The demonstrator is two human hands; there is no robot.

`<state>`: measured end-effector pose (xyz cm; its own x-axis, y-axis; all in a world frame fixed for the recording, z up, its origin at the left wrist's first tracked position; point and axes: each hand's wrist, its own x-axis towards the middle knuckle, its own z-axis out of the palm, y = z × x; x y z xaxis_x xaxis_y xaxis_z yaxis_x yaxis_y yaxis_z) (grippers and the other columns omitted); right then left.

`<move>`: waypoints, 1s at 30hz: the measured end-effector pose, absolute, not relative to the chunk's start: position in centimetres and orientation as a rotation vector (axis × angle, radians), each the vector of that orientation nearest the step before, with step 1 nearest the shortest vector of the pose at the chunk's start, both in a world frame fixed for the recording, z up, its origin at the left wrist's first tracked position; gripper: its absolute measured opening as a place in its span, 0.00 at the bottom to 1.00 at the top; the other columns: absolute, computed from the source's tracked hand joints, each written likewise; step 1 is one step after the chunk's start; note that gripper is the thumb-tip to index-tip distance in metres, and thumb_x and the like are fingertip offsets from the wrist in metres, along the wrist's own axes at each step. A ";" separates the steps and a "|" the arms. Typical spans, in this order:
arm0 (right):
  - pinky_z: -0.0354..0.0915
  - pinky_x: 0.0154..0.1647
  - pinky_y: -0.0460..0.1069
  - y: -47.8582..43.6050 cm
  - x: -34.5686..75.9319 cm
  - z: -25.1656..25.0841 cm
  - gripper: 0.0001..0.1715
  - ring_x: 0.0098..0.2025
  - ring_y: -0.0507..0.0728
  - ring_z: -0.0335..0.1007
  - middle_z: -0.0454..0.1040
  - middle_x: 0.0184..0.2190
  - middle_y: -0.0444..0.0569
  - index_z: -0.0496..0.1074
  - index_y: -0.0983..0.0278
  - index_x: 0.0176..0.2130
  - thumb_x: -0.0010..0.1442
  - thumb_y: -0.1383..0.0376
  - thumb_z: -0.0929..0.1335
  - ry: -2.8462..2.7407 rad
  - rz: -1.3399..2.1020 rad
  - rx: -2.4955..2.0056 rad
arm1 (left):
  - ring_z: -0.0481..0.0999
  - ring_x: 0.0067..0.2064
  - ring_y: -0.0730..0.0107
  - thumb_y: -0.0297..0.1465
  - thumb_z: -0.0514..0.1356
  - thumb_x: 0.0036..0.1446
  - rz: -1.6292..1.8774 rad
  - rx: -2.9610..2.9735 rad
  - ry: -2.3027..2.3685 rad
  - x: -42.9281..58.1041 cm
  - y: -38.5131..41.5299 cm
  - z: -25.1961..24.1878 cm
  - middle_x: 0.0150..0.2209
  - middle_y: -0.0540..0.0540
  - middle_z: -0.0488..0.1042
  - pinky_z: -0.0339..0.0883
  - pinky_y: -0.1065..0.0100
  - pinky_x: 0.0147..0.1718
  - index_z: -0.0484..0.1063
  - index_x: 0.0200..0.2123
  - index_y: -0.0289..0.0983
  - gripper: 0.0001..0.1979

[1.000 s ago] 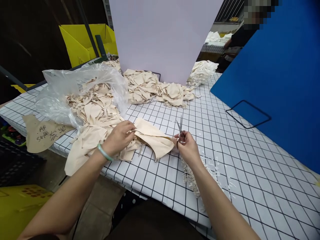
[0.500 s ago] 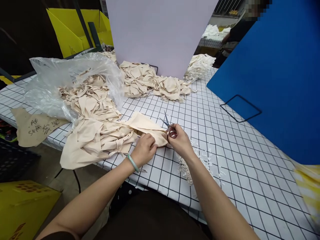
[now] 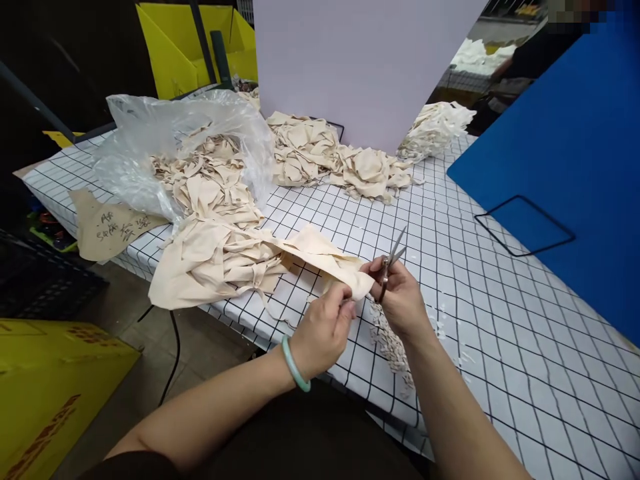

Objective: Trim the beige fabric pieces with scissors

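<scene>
My left hand, with a pale green bangle on its wrist, pinches the lower edge of a cream fabric piece. Small scissors are in my right hand, their blades apart and pointing up and away from the cloth. My right fingertips also touch the right end of that piece. Its left end runs into a heap of cream fabric pieces at the table's front left. Small pale clippings lie scattered below and beside my right wrist.
Behind the heap, a clear plastic bag spills more cream pieces. A brown paper pattern with handwriting lies at the left edge. Further piles sit before a lilac board. A blue board stands right; a person is partly visible behind it.
My left hand has moved right along the fabric and now pinches its edge. The fabric's right end is lifted, and the scissors have turned to point up and right. The view has shifted left.
</scene>
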<state>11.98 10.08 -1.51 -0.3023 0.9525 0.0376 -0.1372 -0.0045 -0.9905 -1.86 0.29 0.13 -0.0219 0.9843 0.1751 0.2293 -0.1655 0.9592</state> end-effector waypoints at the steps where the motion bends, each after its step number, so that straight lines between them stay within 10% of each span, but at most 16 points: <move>1: 0.65 0.37 0.48 9.9 11.9 -1.2 0.21 0.35 0.52 0.67 0.72 0.33 0.41 0.66 0.59 0.34 0.44 0.68 0.78 -1.318 1.465 -0.933 | 0.66 0.31 0.68 0.31 0.49 0.68 1.193 1.398 1.292 -2.4 0.0 0.0 0.28 0.50 0.67 0.60 0.66 0.33 0.61 0.38 0.39 0.05; 16: 0.66 0.38 0.49 6.7 9.8 -1.4 0.14 0.37 0.54 0.68 0.72 0.34 0.43 0.67 0.59 0.34 0.49 0.67 0.74 -1.457 1.451 -0.910 | 0.61 0.30 0.73 0.36 0.57 0.64 0.946 0.890 1.070 -7.1 -1.6 1.7 0.30 0.48 0.66 0.56 0.71 0.28 0.75 0.36 0.35 0.11; 23: 0.68 0.38 0.49 3.1 7.5 -2.4 0.24 0.33 0.53 0.65 0.67 0.31 0.41 0.64 0.59 0.33 0.46 0.56 0.79 -1.170 1.710 -0.965 | 0.67 0.53 0.56 0.31 0.54 0.66 1.315 1.653 1.362 -6.7 -1.2 3.6 0.46 0.41 0.69 0.60 0.57 0.56 0.77 0.32 0.38 0.13; 30: 0.68 0.42 0.48 -0.6 6.9 -3.2 0.24 0.35 0.53 0.66 0.66 0.31 0.41 0.64 0.58 0.35 0.48 0.55 0.79 -1.066 1.808 -0.938 | 0.62 0.25 0.78 0.32 0.54 0.65 1.415 0.942 1.080 -5.1 0.1 1.6 0.40 0.45 0.66 0.61 0.72 0.24 0.69 0.25 0.34 0.16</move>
<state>6.95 -0.58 -3.23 -0.3880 0.9023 -0.1880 -0.2718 -0.3069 -0.9121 -5.09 0.12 1.62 -0.1162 0.9931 -0.0145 -0.2761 -0.0183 0.9610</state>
